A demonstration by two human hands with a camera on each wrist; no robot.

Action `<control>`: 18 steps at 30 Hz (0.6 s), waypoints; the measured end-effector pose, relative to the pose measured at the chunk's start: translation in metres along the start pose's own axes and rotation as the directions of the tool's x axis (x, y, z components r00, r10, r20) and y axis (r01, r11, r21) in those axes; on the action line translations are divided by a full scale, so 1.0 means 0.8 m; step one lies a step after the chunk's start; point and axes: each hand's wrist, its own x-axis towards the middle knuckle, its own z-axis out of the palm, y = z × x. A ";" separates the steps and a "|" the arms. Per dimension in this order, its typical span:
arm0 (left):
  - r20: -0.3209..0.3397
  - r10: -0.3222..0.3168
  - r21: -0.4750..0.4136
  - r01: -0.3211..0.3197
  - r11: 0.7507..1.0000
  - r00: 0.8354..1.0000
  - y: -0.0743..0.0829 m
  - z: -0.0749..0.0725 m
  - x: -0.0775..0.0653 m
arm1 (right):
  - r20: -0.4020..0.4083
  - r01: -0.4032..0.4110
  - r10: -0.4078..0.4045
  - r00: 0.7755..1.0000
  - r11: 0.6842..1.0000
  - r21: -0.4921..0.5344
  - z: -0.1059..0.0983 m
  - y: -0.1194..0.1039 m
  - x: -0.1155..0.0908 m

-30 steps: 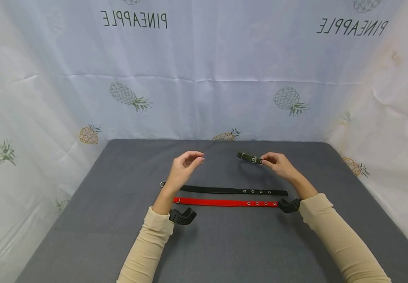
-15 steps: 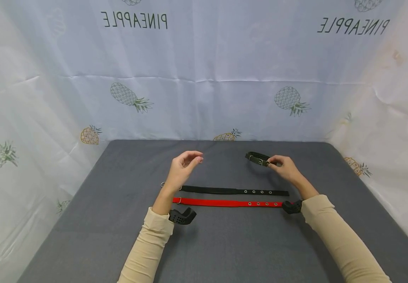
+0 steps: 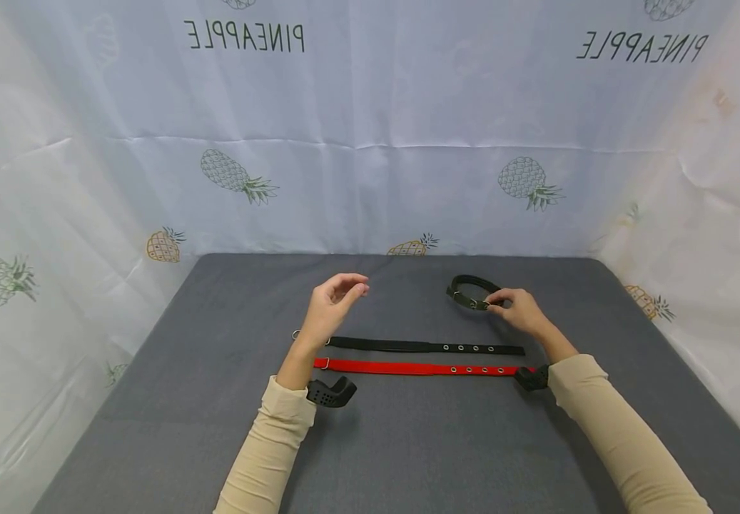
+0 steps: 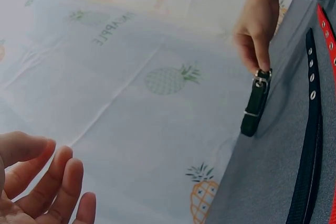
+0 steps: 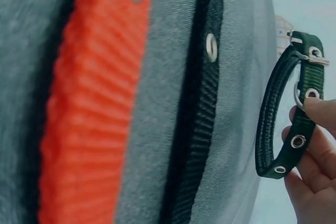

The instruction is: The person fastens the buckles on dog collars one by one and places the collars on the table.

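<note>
A dark green pet collar [image 3: 469, 303], buckled into a loop, is pinched between the thumb and fingers of my right hand [image 3: 516, 310] at the back right of the table. Its metal buckle and eyelets show in the right wrist view, where the green collar [image 5: 266, 124] stands on edge beside the fingertips. My left hand [image 3: 334, 305] hovers over the left middle with relaxed, slightly bent fingers and holds nothing. Below the hands, a black collar [image 3: 382, 345] lies stretched out flat. Parallel and nearer to me is a red collar [image 3: 382, 368], its left end behind my left wrist.
A grey cloth [image 3: 408, 442] covers the table. White curtains [image 3: 370, 193] with pineapple prints hang at the back and both sides. Black camera mounts [image 3: 332, 392] sit on both wrists.
My right hand has shifted right and slightly towards me with the green collar. The collar has tipped from nearly edge-on, so its loop now shows open. The left hand has stayed put.
</note>
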 end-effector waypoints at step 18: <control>0.007 -0.007 0.002 0.007 1.000 1.000 -0.001 0.000 0.001 | 0.090 0.050 -0.042 0.995 0.995 -0.086 0.012 0.007 0.000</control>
